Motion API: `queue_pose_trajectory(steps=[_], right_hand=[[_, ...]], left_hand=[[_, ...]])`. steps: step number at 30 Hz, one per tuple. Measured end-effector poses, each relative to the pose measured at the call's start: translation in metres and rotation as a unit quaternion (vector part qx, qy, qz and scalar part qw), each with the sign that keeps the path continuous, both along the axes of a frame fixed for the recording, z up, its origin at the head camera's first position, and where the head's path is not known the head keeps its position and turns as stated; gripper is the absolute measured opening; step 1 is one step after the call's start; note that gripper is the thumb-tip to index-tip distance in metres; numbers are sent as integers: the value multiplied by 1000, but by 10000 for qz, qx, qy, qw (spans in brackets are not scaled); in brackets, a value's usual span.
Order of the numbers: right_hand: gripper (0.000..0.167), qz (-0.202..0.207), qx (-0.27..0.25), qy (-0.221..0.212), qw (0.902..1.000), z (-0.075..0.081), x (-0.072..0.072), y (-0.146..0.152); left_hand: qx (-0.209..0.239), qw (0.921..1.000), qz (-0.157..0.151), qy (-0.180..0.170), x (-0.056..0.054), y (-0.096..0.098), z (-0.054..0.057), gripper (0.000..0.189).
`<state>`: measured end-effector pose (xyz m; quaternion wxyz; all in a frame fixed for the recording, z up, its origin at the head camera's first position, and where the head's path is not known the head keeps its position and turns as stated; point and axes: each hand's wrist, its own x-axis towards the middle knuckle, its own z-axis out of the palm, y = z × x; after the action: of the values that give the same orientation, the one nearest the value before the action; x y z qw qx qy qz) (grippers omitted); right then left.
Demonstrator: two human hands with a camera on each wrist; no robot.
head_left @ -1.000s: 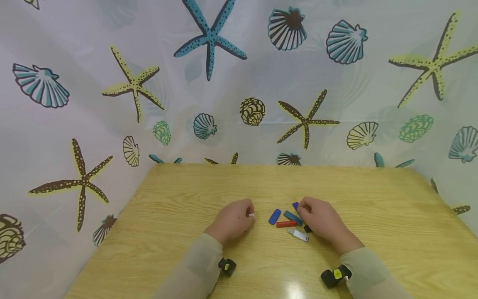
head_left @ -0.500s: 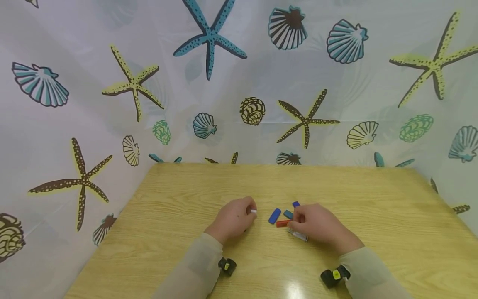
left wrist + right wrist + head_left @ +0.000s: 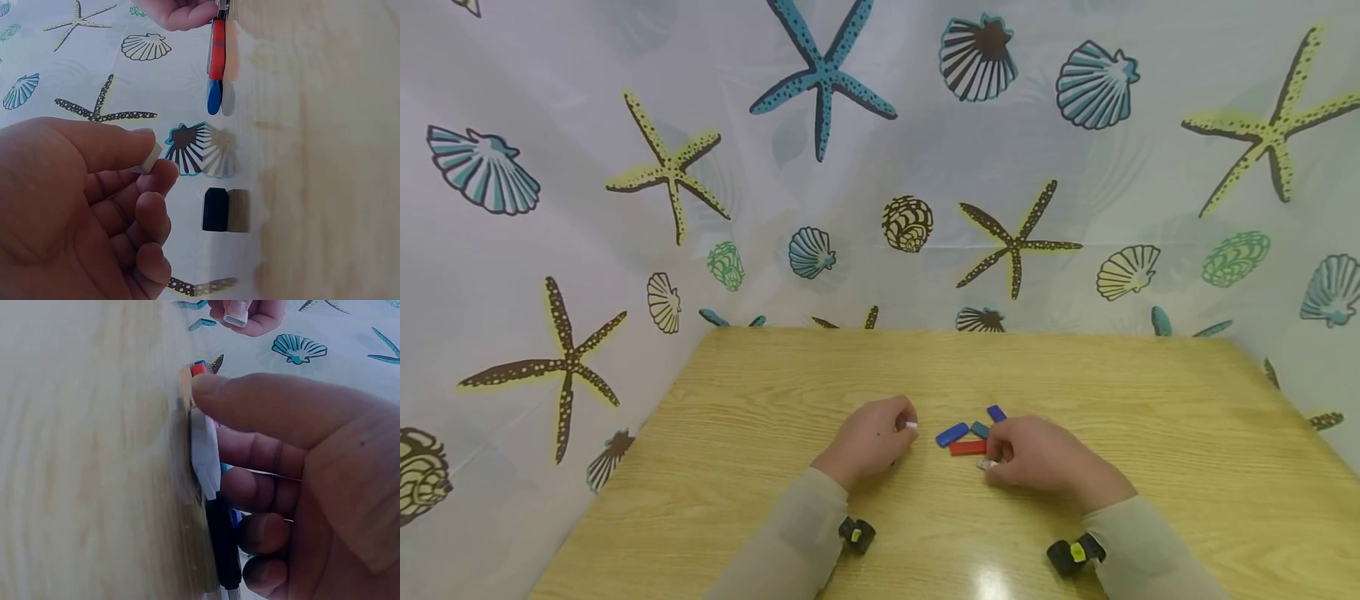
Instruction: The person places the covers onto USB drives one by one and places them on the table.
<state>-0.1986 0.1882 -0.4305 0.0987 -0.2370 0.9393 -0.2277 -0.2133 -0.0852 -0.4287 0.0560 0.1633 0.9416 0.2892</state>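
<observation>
Between thumb and index finger my left hand (image 3: 867, 437) pinches a small white cap (image 3: 235, 320), whose hollow end shows in the right wrist view. My right hand (image 3: 1037, 454) has thumb and fingers on a white USB flash drive (image 3: 205, 453). Its metal plug (image 3: 984, 464) pokes out by the fingertips in the head view. Just beyond those fingers lie a red flash drive (image 3: 967, 448), a blue one (image 3: 952, 434) and a teal one (image 3: 980, 430), partly covered by the hand. A black flash drive (image 3: 224, 544) lies beside the white one, hidden from the head view.
Another blue stick (image 3: 996, 413) lies farther back on the wooden table (image 3: 775, 375). A small black block (image 3: 215, 209) stands close to the left hand. A curtain (image 3: 850, 183) printed with shells and starfish hangs behind the table and along its sides.
My right hand has come from the back blue stick toward me and taken the white flash drive. The front blue and red drives have shifted and turned slightly. The left hand hardly moved.
</observation>
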Motion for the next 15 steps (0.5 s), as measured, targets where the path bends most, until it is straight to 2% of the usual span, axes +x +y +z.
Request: queue_pose_trajectory(steps=[9,15], right_hand=[[19,166,-84,-135,9997,4,2,-3],[19,118,-106,77,9998,3,2,-6]], left_hand=[[140,9999,-56,-55,0,-1,-2,5],[217,9997,-123,-73,0,0,-2,4]])
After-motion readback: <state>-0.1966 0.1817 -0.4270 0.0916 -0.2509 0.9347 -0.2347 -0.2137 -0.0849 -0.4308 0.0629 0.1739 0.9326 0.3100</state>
